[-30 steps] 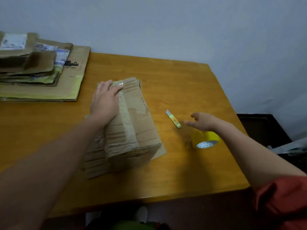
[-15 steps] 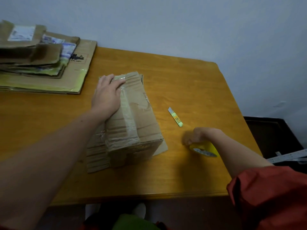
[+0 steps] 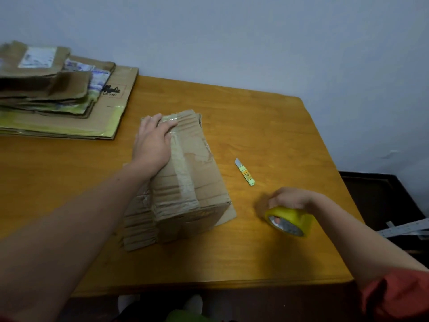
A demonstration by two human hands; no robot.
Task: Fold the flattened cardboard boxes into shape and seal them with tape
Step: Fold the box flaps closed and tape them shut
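Note:
A worn brown cardboard box point(image 3: 195, 182), folded into shape with old clear tape along its top seam, stands in the middle of the wooden table point(image 3: 267, 126). My left hand point(image 3: 153, 140) lies flat on the far left part of the box top, fingers straight. To the right, my right hand point(image 3: 290, 197) grips a yellow roll of tape point(image 3: 289, 220) from above and holds it tilted, just over the table. A stack of flattened cardboard boxes point(image 3: 58, 96) lies at the back left.
A small yellow-handled utility knife point(image 3: 245, 172) lies on the table between the box and the tape. The wall runs close behind the table. Right of the table's edge is a dark low surface point(image 3: 383, 201) with a pale ruler-like strip point(image 3: 406, 228).
My right hand came down from near the knife onto the tape roll, gripped it and tilted it up. My left hand stayed pressed on the box.

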